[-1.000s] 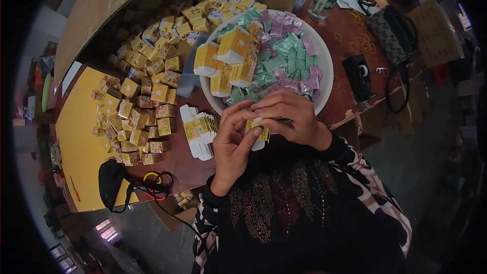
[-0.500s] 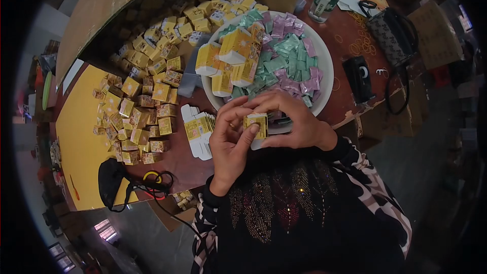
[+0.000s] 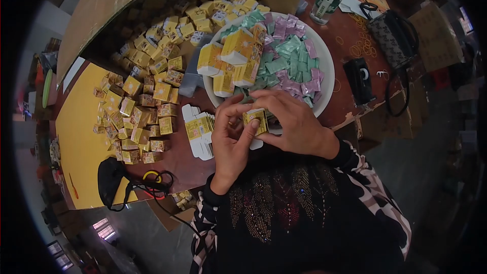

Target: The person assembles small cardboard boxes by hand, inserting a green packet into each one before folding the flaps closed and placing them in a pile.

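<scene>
Both hands grip one small yellow carton (image 3: 256, 117) in front of my chest, just below the bowl. My left hand (image 3: 231, 142) is closed around its left side, with the thumb pressed on the printed face. My right hand (image 3: 302, 129) closes on it from the right, fingertips at the top edge and thumb at the lower right. A white flap (image 3: 257, 144) shows beneath the carton. Left of my left hand lies a stack of flattened cartons (image 3: 200, 131). The white bowl (image 3: 328, 78) beyond my hands holds green sachets (image 3: 291, 61), purple sachets (image 3: 313, 81) and larger yellow card bundles (image 3: 238, 45).
Folded small boxes (image 3: 144, 116) are piled on the left, with more inside a large cardboard box (image 3: 101, 15). A black cloth item (image 3: 110, 182) with cords sits at the front edge. A bottle (image 3: 328, 0), rubber bands (image 3: 362, 40), a tape dispenser (image 3: 359, 78) and a bag (image 3: 390, 35) stand right.
My right thumb and fingers have shifted slightly on the carton, the thumb now up against its lower edge. Less of the white flap below shows beside the thumb. The carton stays in both hands.
</scene>
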The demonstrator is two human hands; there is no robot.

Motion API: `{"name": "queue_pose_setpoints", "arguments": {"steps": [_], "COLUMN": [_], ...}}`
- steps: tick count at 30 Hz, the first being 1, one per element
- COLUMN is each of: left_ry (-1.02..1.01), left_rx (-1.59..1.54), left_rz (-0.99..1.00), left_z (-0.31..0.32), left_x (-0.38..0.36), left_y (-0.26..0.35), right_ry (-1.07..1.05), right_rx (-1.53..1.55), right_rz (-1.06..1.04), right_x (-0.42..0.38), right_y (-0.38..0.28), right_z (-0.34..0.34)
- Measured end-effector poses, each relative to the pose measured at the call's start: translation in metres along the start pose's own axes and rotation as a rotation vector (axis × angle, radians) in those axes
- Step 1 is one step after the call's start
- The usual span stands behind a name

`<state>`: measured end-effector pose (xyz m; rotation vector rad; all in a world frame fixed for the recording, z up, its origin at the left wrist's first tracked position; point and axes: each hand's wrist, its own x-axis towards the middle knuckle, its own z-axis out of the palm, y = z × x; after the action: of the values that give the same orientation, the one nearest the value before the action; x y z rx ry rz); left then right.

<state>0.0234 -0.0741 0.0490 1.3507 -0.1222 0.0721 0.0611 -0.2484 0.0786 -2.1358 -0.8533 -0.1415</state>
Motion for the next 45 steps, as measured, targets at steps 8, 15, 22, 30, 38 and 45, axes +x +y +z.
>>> {"name": "queue_pose_setpoints", "arguments": {"steps": [8, 15, 22, 30, 38, 45], "left_ry": [0.048, 0.032, 0.01, -0.313, -0.057, -0.003], "left_rx": [-0.005, -0.01, 0.072, 0.309, -0.348, -0.447], "left_rz": [0.011, 0.0, -0.035, -0.364, -0.305, -0.348], "left_z": [0.0, -0.005, -0.007, -0.035, -0.061, -0.026], "left_x": [0.002, 0.002, 0.003, 0.011, 0.0, 0.004], "left_y": [0.0, -0.004, 0.0, 0.047, 0.015, 0.007], "right_ry": [0.046, 0.059, 0.067, -0.199, -0.241, -0.153], "right_rx": [0.076, 0.079, 0.059, 0.227, -0.398, -0.276], "right_rz": [0.016, -0.014, -0.052, -0.018, 0.266, 0.133], "right_x": [-0.002, -0.001, 0.003, 0.022, -0.007, -0.015], "right_y": [0.003, 0.004, 0.007, 0.021, 0.08, 0.094], "right_z": [0.013, 0.015, 0.012, -0.055, -0.075, -0.069]}}
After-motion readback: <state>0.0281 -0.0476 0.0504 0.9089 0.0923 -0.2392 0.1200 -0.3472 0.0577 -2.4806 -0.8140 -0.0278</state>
